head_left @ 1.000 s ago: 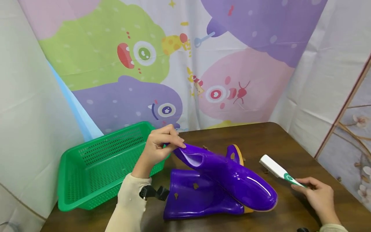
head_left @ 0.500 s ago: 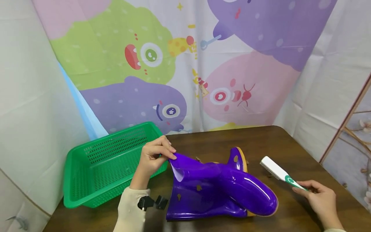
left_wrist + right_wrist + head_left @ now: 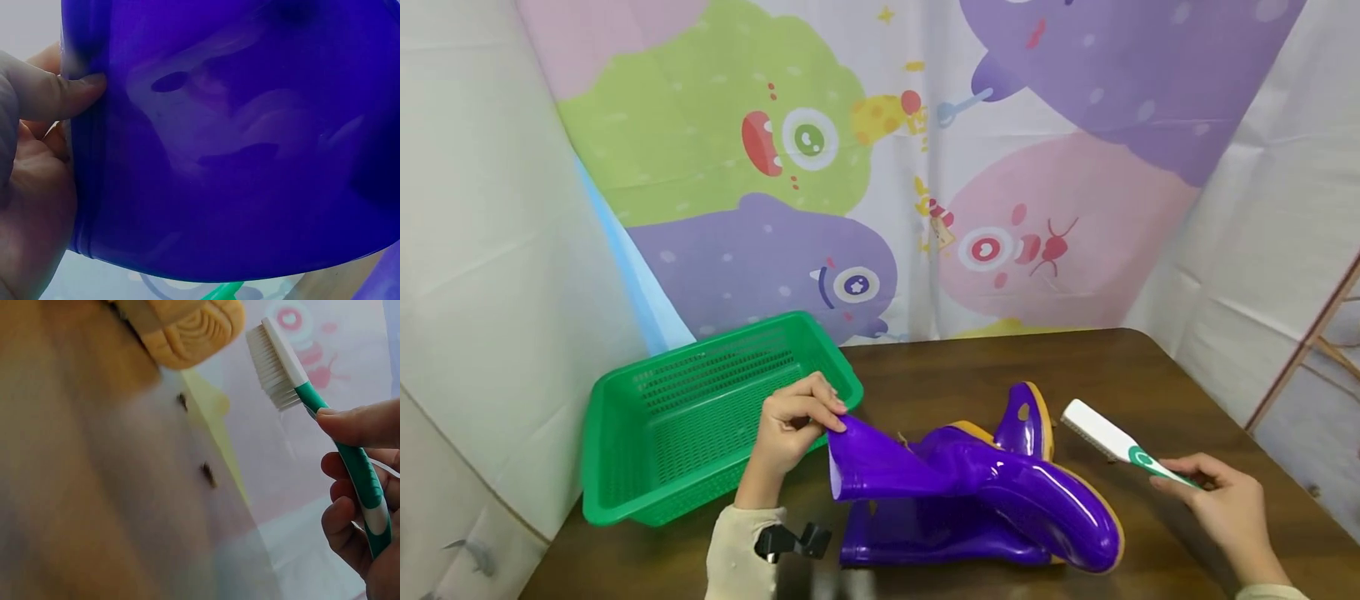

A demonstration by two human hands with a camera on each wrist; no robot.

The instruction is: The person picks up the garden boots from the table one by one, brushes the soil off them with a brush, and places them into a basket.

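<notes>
Two purple rain boots with yellow soles lie crossed on the table. My left hand (image 3: 793, 425) pinches the top rim of the upper boot (image 3: 895, 467), lifting its shaft; the opening faces left. In the left wrist view the thumb presses the glossy shaft (image 3: 237, 156) near its edge. The lower boot (image 3: 940, 537) lies on its side, partly hidden, and its toe shows a brown spot. To the right, my right hand (image 3: 1228, 504) grips a scrubbing brush (image 3: 1105, 432) by its green and white handle. Its bristles (image 3: 269, 369) stand apart from the boots.
A green plastic basket (image 3: 617, 508) with perforated walls stands at the table's left. Small dark bits (image 3: 207, 474) lie on the brown wooden table (image 3: 1097, 358). A cartoon-printed cloth (image 3: 917, 300) hangs behind it.
My left hand has lowered the upper boot's shaft, and its opening has turned from facing upward toward me to facing left. The brush stays in my right hand, a little closer to the boots.
</notes>
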